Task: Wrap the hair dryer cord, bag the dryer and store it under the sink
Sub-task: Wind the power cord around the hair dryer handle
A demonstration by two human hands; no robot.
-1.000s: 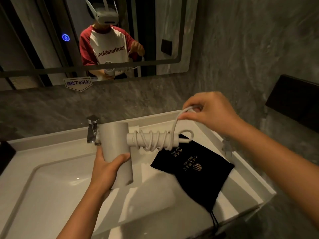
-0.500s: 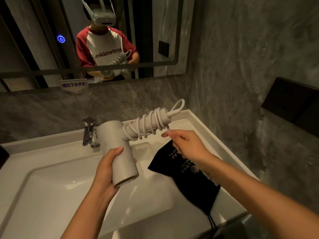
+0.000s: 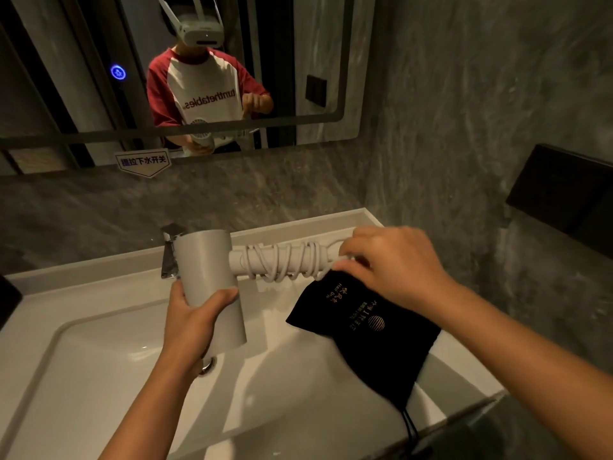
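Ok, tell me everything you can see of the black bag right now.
The black bag looks like soft matte cloth, a flat pouch with gold print and a round striped emblem on its face. It lies slack on the right side of the sink counter, one corner hanging over the basin, its drawstring trailing off the front edge. It looks empty. The right hand hovers over its upper corner, at the cord-wrapped handle of the hair dryer; whether the hand touches the cloth is unclear.

Black pouch (image 3: 374, 330) on white vanity (image 3: 99, 410)
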